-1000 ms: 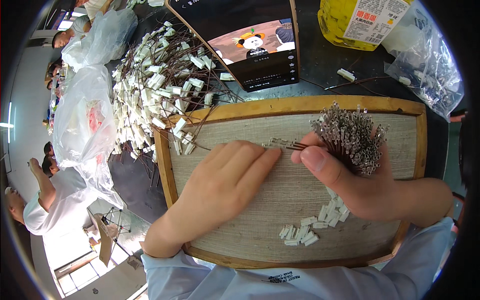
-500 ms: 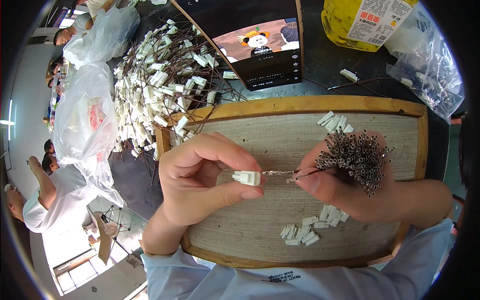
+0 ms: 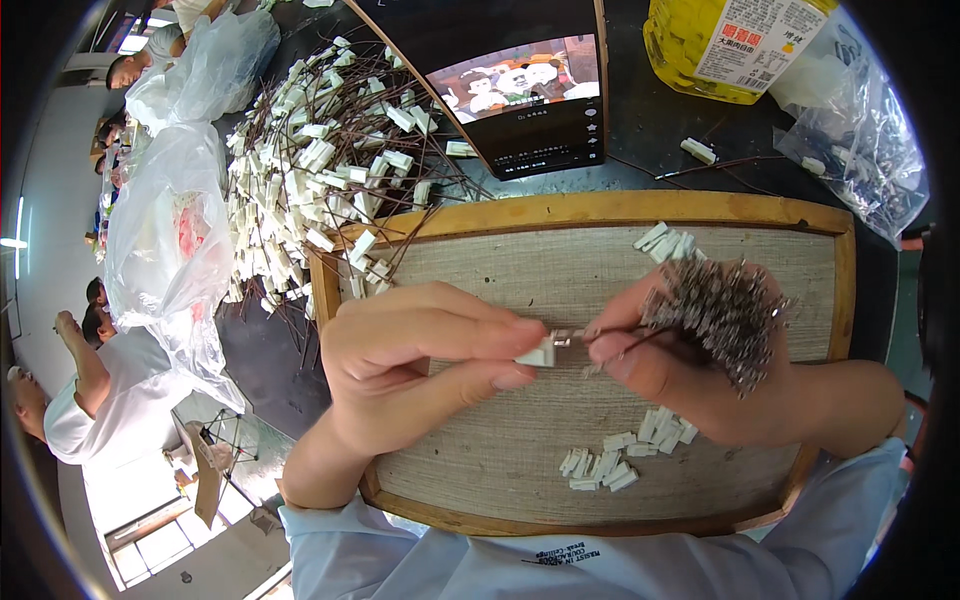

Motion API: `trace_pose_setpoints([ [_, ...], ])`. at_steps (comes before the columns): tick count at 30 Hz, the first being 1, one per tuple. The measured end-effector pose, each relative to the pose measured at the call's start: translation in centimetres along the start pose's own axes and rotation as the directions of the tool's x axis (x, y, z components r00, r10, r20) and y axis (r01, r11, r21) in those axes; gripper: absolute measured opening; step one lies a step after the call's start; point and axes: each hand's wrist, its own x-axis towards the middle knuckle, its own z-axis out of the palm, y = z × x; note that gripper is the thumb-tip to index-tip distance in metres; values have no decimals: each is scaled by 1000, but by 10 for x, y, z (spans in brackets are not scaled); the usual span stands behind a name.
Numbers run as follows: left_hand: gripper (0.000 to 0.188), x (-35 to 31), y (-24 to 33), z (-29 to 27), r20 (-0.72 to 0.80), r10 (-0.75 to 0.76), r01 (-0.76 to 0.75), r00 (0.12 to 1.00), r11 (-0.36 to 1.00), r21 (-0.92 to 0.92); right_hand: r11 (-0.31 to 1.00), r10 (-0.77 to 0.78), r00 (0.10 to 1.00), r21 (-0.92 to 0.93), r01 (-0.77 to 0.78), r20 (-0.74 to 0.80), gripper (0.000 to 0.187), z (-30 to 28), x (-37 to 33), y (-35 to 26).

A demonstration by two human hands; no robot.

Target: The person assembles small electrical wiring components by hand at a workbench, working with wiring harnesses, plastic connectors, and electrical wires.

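Between the thumb and fingers of my left hand [image 3: 430,365] is a small white plastic connector housing [image 3: 541,354], partly covered by the fingertips. My right hand [image 3: 700,390] grips a thick bundle of wires with crimped metal terminals [image 3: 715,315], their ends fanned out above the thumb. From the right thumb and forefinger a brown wire [image 3: 625,340] reaches toward the housing, with a blurred metal terminal [image 3: 562,339] at its right edge. Whether the terminal is inside the housing I cannot tell. Both hands are over a wood-framed tray [image 3: 600,209].
Loose white housings [image 3: 600,468] lie in the tray's near part, others [image 3: 667,242] by its far edge. Beyond its left corner is a heap of wired connectors [image 3: 320,170]. A propped screen [image 3: 520,130], a yellow jar [image 3: 690,60] and clear bags [image 3: 165,240] stand around; people sit at left.
My left hand has moved slightly right with the housing, closing the gap to the right hand. The wire bundle has shifted a little and blurred. The picture on the screen differs.
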Motion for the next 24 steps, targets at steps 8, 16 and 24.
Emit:
trace_pose_setpoints([
  [8, 19, 2, 9, 4, 85, 30, -38, 996, 995, 97, 986, -118, 970, -89, 140, 211, 11, -7, 2, 2],
  [16, 40, 3, 23, -23, -205, 405, 155, 891, 153, 976, 993, -75, 995, -101, 67, -69, 31, 5, 8, -7],
  [24, 52, -2, -1, 49, 550, 65, -508, 833, 486, 711, 985, -131, 978, 88, 147, -164, 22, 4, 7, 0],
])
